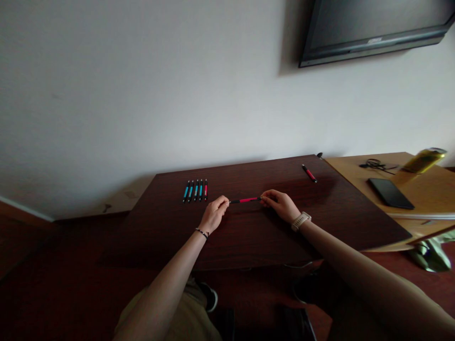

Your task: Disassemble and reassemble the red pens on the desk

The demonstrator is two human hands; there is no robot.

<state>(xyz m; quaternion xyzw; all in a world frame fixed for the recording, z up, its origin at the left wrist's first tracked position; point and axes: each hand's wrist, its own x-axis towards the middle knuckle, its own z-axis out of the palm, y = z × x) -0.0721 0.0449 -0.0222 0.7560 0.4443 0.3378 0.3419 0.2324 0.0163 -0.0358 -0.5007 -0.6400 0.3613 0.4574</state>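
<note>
A red pen with black ends (248, 200) stretches level between my two hands, over the dark wooden table (241, 237). My left hand (214, 212) pinches its left end, and my right hand (280, 204) grips the right end between thumb and fingers. To the left of my hands, several blue pens (191, 191) lie side by side in a row. One red pen (205, 190) closes that row on its right. Another red pen (309, 173) lies slantwise near the table's far right corner.
On the light wooden desk (359, 166) at the right are a black phone (390, 193), a dark coiled cable (377, 165) and a yellow can (424, 161). A screen (377, 28) hangs on the wall above. My legs and shoes are below the table's near edge.
</note>
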